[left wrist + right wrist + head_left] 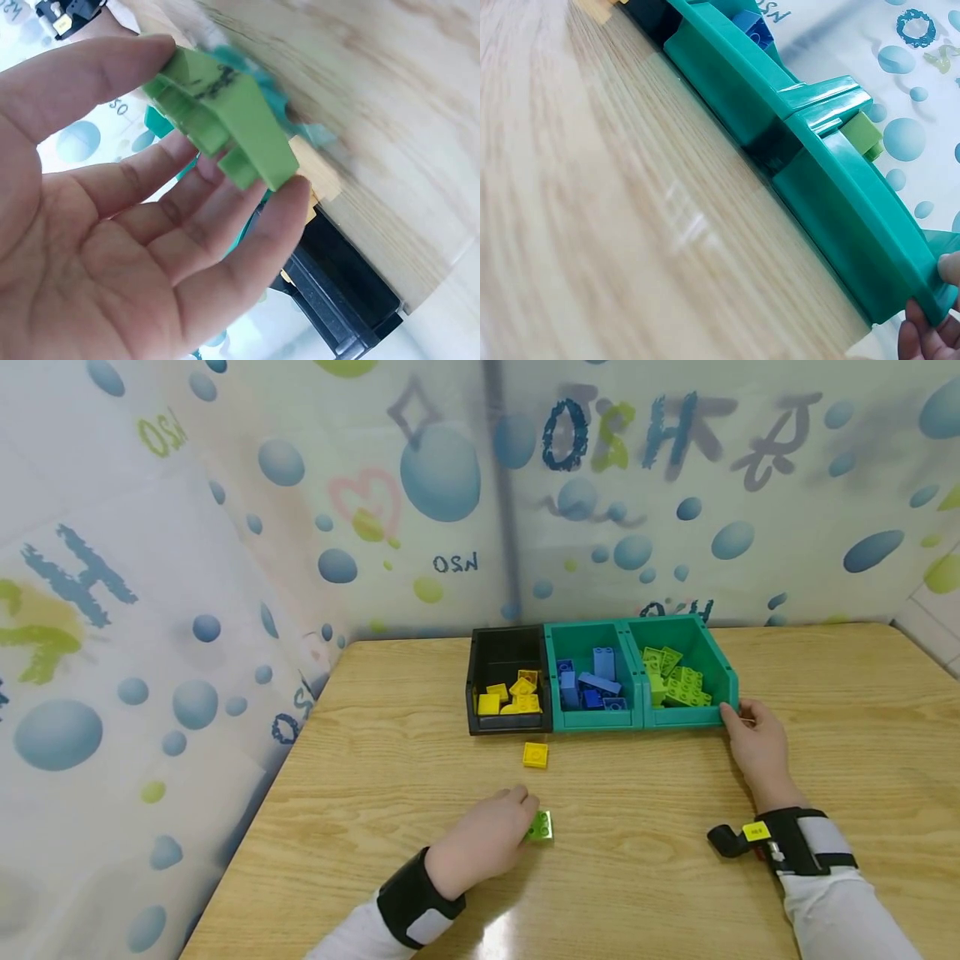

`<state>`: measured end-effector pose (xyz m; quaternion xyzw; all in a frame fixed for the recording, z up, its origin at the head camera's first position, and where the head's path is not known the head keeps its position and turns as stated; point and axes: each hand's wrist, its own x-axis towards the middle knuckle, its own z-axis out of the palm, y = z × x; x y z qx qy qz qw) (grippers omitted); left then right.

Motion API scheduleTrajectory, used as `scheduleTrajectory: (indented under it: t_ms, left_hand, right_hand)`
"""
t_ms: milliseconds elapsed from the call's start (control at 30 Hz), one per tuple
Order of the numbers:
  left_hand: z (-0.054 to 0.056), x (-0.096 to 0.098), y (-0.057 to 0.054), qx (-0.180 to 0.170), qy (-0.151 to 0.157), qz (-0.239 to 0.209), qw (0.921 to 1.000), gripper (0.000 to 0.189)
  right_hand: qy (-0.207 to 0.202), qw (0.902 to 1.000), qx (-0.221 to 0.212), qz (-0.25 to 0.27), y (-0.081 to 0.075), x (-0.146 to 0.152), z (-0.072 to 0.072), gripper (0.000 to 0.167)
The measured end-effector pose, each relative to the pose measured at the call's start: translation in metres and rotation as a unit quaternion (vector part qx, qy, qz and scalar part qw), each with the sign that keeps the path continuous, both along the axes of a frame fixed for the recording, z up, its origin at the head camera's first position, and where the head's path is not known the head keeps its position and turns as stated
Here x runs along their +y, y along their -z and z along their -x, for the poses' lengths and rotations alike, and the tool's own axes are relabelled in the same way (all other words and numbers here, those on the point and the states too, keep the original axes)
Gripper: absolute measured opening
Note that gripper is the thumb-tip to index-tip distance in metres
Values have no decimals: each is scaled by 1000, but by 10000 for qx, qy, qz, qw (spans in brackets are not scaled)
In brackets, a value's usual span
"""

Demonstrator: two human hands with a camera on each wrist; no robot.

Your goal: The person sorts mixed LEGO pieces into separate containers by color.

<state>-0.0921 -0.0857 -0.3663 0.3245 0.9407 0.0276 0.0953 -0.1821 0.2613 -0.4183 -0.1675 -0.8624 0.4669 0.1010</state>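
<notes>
My left hand [491,831] pinches a light green building brick [232,120] between thumb and fingertips. In the left wrist view the brick's hollow underside faces the palm, and dark marks show on its side. On the table nearby lies a single yellow brick [535,755], in front of the bins. My right hand [757,747] grips the front right corner of the teal bin [686,717] that holds green bricks [678,685]. Thumb and fingers sit on either side of that corner in the right wrist view.
A second teal bin [596,720] with blue bricks [598,683] stands in the middle of the row. At its left is a black bin [506,647] with yellow bricks [517,697]. Behind the wooden table [375,710] hangs a patterned curtain [442,552].
</notes>
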Motion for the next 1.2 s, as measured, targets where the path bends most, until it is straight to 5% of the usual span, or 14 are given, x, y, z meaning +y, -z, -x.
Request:
scheduleTrajectory:
  t_ms: [700,867,1200]
  left_hand:
    - [4,-2,1,-82,193,-519,9984,34]
    - [8,1,-7,-360,67,-743,9966,33]
    - [21,24,-28,-362,184,-917,9950,49]
  right_hand:
    - [-19,9999,-123,40,0,0,1,55]
    - [-2,10000,-78,40,0,0,0,54]
    - [43,10000,17,59,-2,0,-1,53]
